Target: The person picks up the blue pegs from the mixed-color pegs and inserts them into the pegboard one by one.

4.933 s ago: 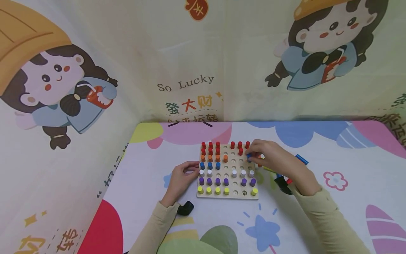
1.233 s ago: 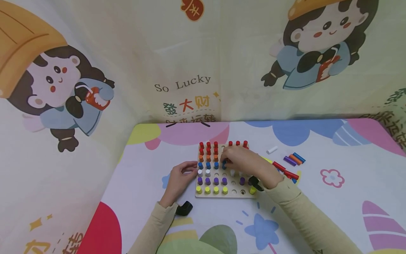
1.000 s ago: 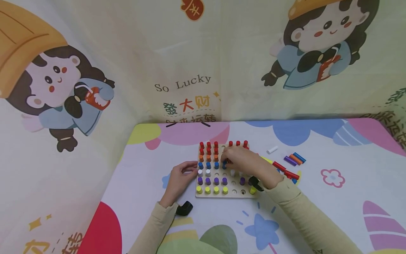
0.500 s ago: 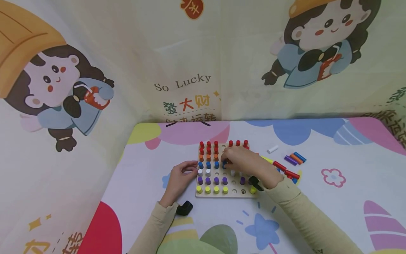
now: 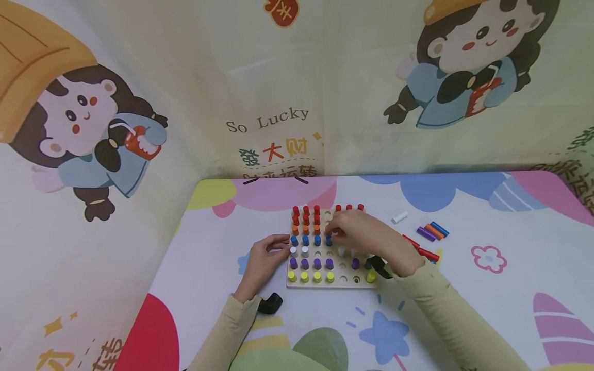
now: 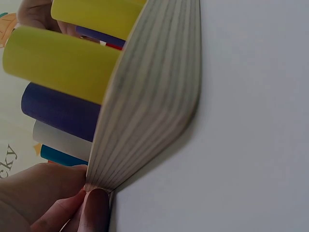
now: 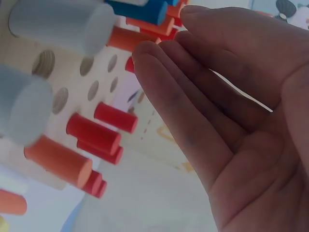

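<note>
In the head view, a wooden pegboard (image 5: 334,285) carries rows of coloured cylinder pegs. My left hand (image 5: 264,265) holds its left edge; in the left wrist view, thumb and fingertips (image 6: 96,208) meet at that layered edge. My right hand (image 5: 364,234) hovers over the middle of the board, just right of a blue peg (image 5: 328,240) standing upright in the blue row. From the right wrist view, the right fingers (image 7: 178,104) are loosely bent, thumb apart, with nothing between them. That hand hides several holes and pegs on the board's right side.
Right of the board lie loose pegs: a white one (image 5: 399,217), a purple one (image 5: 426,234), an orange one (image 5: 433,232), a blue one (image 5: 440,229) and a red one (image 5: 428,254). The patterned tabletop (image 5: 464,309) meets a printed backdrop (image 5: 352,129).
My right hand carried a blue peg from the board's right side leftward to the blue row's fourth hole. It has now let go and shifted slightly right. The left hand stays put.
</note>
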The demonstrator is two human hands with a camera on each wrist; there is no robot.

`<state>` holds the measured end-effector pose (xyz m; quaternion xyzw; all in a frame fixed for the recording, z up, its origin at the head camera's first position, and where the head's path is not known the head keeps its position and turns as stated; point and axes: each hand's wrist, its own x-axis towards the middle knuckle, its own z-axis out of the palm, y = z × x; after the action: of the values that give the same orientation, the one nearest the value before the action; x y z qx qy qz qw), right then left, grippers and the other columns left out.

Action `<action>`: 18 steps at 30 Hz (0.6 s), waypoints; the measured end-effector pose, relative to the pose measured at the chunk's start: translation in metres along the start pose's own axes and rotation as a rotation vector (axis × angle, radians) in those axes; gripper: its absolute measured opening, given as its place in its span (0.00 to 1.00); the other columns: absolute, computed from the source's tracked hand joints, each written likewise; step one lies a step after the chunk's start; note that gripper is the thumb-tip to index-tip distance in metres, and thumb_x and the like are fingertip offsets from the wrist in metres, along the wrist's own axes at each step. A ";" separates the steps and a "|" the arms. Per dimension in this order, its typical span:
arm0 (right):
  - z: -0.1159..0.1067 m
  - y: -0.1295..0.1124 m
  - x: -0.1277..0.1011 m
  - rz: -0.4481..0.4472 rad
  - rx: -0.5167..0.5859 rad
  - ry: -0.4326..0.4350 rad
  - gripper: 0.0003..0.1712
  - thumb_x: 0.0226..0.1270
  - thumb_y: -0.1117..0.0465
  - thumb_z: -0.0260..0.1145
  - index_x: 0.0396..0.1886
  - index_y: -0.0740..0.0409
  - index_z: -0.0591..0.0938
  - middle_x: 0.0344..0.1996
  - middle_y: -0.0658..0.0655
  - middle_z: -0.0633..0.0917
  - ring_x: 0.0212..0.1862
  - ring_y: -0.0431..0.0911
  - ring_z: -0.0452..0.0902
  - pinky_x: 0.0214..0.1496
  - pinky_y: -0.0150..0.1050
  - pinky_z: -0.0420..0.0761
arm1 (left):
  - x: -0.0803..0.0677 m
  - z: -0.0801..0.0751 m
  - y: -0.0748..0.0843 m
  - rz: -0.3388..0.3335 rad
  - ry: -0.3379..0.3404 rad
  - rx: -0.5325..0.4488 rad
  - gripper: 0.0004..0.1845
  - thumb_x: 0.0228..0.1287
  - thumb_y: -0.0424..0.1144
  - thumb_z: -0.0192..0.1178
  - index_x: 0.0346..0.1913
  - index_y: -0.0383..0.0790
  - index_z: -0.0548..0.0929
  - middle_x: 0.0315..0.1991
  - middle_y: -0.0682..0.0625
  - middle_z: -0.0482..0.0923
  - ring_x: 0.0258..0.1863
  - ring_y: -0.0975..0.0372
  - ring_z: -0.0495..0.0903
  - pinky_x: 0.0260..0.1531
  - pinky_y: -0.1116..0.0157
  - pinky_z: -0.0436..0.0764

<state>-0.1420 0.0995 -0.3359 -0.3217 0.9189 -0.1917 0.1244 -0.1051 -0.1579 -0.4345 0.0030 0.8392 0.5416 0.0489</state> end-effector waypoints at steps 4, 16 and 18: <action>-0.004 0.002 -0.005 0.031 0.020 0.007 0.08 0.62 0.62 0.72 0.41 0.58 0.88 0.33 0.49 0.84 0.33 0.41 0.75 0.41 0.35 0.83 | 0.000 0.000 -0.001 -0.003 0.002 0.008 0.16 0.64 0.37 0.67 0.55 0.43 0.85 0.51 0.49 0.84 0.46 0.60 0.84 0.50 0.63 0.84; -0.014 0.020 -0.021 0.036 0.010 0.050 0.11 0.62 0.65 0.72 0.45 0.61 0.87 0.40 0.55 0.87 0.39 0.44 0.81 0.46 0.41 0.85 | 0.000 0.000 0.002 -0.011 0.000 0.005 0.16 0.64 0.37 0.67 0.55 0.44 0.85 0.51 0.51 0.84 0.46 0.61 0.84 0.50 0.62 0.83; -0.015 0.024 -0.024 0.045 0.014 0.060 0.12 0.61 0.65 0.73 0.45 0.61 0.87 0.40 0.55 0.86 0.39 0.45 0.80 0.46 0.41 0.85 | 0.000 0.000 0.002 -0.017 -0.002 0.001 0.16 0.64 0.38 0.67 0.55 0.44 0.84 0.52 0.51 0.84 0.46 0.61 0.84 0.51 0.62 0.83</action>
<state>-0.1418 0.1360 -0.3297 -0.2944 0.9277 -0.2049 0.1033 -0.1050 -0.1567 -0.4327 -0.0039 0.8394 0.5408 0.0543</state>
